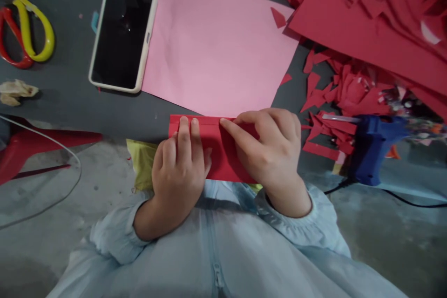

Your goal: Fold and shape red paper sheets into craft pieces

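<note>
A red sheet of paper (218,158) lies at the table's near edge, close to my body, with a narrow crease or folded strip along its far edge. My left hand (179,160) rests flat on its left part, fingers stretched toward that strip and the thumb apart. On the right part, my right hand (270,142) has its index finger reaching left onto the strip. Its other fingers are bent around the paper's right side, and its thumb is hidden. Just beyond the hands is a pink sheet (216,46).
A phone (124,35) overlaps the pink sheet's left side. Scissors (26,32) lie far left. Red paper scraps (352,86) and a large red sheet (324,23) cover the right. A blue glue gun (372,149) with a cord sits at right. Yellow cloth-like material (141,163) shows below the left hand.
</note>
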`<state>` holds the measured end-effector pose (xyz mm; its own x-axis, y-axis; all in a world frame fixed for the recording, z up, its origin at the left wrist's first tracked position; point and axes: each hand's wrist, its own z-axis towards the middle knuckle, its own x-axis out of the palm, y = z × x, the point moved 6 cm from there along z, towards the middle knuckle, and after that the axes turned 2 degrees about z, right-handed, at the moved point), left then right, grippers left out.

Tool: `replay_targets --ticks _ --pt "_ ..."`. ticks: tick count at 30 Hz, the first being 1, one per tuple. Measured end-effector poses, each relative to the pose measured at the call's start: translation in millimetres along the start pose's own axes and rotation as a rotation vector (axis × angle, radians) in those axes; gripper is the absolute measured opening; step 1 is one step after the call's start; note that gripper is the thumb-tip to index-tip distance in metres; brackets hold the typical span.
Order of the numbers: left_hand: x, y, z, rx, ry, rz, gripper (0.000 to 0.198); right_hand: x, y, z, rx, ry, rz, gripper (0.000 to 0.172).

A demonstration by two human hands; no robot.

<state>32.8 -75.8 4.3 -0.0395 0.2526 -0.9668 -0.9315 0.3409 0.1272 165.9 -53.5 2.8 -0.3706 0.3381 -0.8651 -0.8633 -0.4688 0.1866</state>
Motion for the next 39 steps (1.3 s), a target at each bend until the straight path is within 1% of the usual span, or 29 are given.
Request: replay_targets --ticks 2,7,11,16,18,23,30,39 --pt "-0.3 0 -2 -0.007 0.002 -0.004 0.051 0 0 -1 -0.005 0.003 0.013 0.024" --pt "2.1 1 -7 -0.083 0.047 -0.044 0.052 0 1 -1 -0.006 0.021 0.015 0.024" --pt "3.7 1 -10 -0.093 0.06 -0.105 0.054 1 2 -2 -0.016 0.032 -0.01 0.025" --pt "7.2 4 -10 -0.112 0.169 -0.209 0.057 2 3 -2 -0.03 0.032 -0.015 0.025" --pt "6.8 4 -9 -0.105 0.186 -0.211 0.056 1 3 -1 -0.032 0.025 -0.014 0.025" --pt "4.5 4 -5 -0.093 0.156 -0.176 0.057 2 2 -2 -0.024 0.041 -0.002 0.028" --pt "0.3 0 -2 -0.025 0.109 -0.06 0.056 1 4 0 -0.038 0.031 -0.028 0.024" --pt "-3.1 0 0 -0.011 0.047 -0.017 0.055 0 5 1 -0.054 -0.006 -0.055 0.021"
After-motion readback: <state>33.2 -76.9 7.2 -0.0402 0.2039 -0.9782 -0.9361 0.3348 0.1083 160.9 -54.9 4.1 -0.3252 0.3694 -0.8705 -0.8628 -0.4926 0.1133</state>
